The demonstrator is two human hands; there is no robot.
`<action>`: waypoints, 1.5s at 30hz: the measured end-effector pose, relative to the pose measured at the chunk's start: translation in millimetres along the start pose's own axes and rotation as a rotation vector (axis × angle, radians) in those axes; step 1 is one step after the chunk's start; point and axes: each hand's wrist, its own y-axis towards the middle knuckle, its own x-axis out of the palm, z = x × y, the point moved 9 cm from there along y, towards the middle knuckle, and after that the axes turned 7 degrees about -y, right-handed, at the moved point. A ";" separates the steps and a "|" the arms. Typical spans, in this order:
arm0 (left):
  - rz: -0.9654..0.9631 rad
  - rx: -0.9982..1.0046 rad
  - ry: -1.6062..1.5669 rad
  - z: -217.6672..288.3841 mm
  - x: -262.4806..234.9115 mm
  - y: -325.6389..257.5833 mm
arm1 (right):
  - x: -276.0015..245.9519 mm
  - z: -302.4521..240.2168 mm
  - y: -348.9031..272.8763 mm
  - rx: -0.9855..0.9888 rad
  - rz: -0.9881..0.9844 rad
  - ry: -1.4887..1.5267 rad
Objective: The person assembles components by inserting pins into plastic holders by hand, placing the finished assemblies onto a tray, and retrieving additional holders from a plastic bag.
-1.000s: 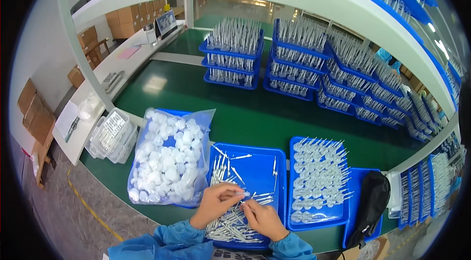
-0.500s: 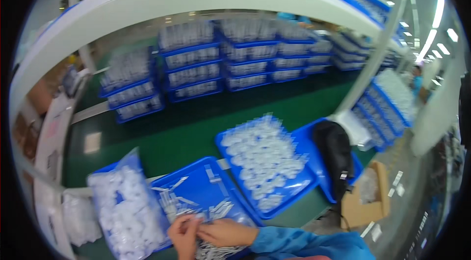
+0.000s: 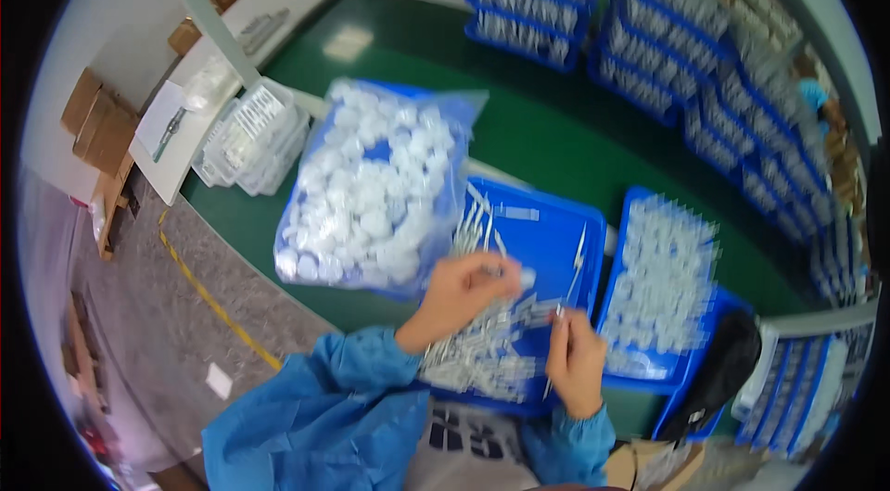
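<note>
My left hand point(image 3: 471, 287) is closed in a pinch over the blue tray point(image 3: 538, 204), with a small white round cap point(image 3: 527, 278) at its fingertips. My right hand point(image 3: 577, 357), to the right and a little nearer, pinches a slim pale stick point(image 3: 548, 389) that slants down past the palm. Under both hands, many loose slim whitish sticks point(image 3: 482, 361) lie in the tray, some crossing one another. Left of the tray is a clear plastic bag point(image 3: 371, 185) full of white round caps, close to my left wrist.
Right of the tray, another blue tray point(image 3: 640, 366) holds rows of clear-white pieces. A black pouch point(image 3: 723, 380) lies beside it. Stacked blue trays point(image 3: 667, 46) stand at the back, more at the right point(image 3: 788, 389). Clear plastic bins point(image 3: 250, 143) sit at the left.
The view has swung left, bringing the bag and floor further in. My hands, together over the tray before, are now apart; the cap and the stick now show separately.
</note>
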 end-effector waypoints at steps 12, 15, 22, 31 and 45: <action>-0.026 0.024 -0.103 15.5 25.5 34.3 | 7.9 -24.0 47.8 -0.199 -0.036 -0.034; -0.046 0.108 -0.101 17.5 24.6 29.1 | 11.9 -32.3 37.2 -0.253 -0.042 -0.044; -0.003 0.122 -0.124 11.5 13.6 27.4 | 15.8 -16.5 36.4 -0.146 -0.008 -0.038; -0.034 0.064 -0.050 0.8 8.4 28.7 | 25.7 -10.9 37.3 -0.149 -0.063 -0.093; -0.254 0.318 0.049 12.8 19.3 29.9 | 22.4 1.5 31.3 0.049 -0.012 -0.217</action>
